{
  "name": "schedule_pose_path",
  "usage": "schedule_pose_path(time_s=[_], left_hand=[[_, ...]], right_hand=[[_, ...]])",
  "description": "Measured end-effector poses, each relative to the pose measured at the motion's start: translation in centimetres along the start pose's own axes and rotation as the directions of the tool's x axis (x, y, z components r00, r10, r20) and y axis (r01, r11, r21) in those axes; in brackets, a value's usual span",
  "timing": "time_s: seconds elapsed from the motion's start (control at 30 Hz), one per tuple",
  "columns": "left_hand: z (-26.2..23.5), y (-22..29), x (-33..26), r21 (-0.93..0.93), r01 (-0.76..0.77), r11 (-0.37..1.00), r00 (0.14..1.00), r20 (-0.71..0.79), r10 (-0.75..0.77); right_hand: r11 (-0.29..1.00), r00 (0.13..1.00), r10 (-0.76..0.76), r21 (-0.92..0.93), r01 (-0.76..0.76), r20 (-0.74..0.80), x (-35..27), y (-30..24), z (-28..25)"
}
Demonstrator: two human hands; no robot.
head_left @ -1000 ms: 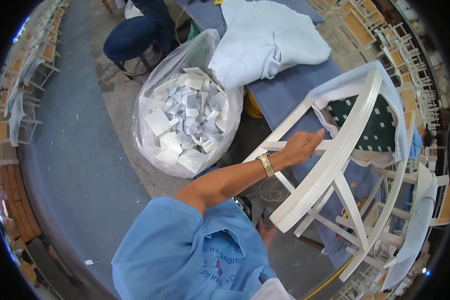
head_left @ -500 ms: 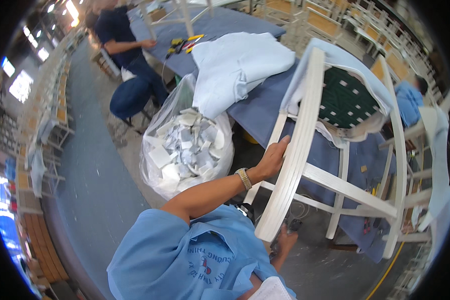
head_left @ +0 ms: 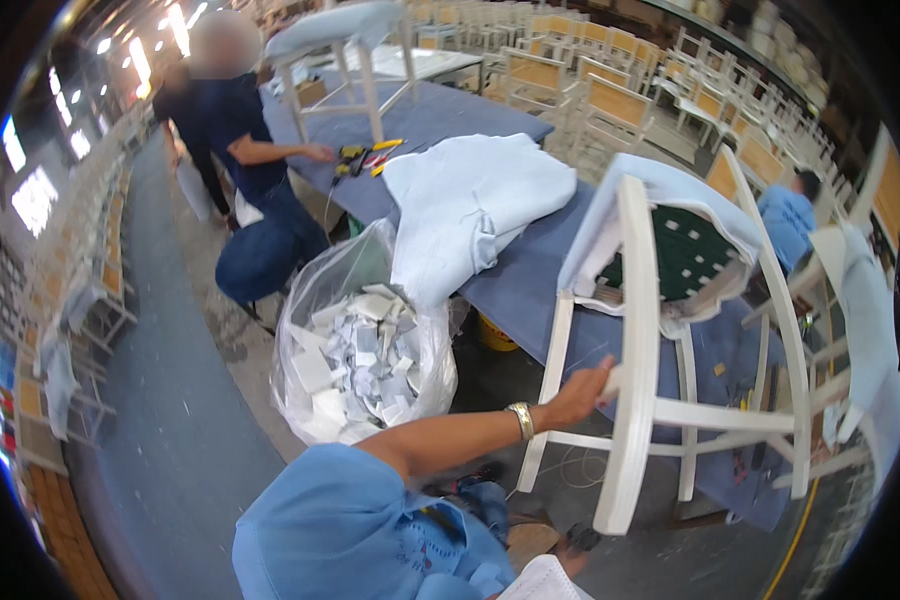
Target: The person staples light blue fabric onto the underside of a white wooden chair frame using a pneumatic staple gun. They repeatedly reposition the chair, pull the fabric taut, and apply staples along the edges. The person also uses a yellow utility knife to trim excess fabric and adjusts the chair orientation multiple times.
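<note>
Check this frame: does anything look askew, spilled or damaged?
The white chair held by the left hand is tipped, exposing its green underside and an uneven fabric edge; it looks askew compared with the upright chair farther along the table. The scraps sit inside the bag; no damage shows.

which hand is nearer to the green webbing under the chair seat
Left: the left hand is on the white chair frame, below the green webbing; the right hand is farther away, lower in the picture.
</note>
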State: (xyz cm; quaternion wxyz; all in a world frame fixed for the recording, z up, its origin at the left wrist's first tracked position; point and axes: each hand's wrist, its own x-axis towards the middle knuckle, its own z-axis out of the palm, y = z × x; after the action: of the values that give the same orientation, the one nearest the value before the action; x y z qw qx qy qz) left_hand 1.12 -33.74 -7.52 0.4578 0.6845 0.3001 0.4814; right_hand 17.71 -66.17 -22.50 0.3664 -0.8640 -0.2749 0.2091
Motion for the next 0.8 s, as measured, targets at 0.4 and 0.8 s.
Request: schedule_pose_path(time_s=[0.4,0.8], left_hand=[[-2.7,1.5,-0.9,-0.259,0.248,0.934,0.936,0.313,-0.162],[-7.1,2.3,3.2,-0.29,0.249,0.924,0.793,0.609,-0.022]], right_hand=[[0.894,0.963,-0.148,-0.387,0.227,0.223,4.4,-6.8,0.4],[0.814,0.859,-0.337,-0.339,0.472,0.386,14.4,-24.2,-0.6]])
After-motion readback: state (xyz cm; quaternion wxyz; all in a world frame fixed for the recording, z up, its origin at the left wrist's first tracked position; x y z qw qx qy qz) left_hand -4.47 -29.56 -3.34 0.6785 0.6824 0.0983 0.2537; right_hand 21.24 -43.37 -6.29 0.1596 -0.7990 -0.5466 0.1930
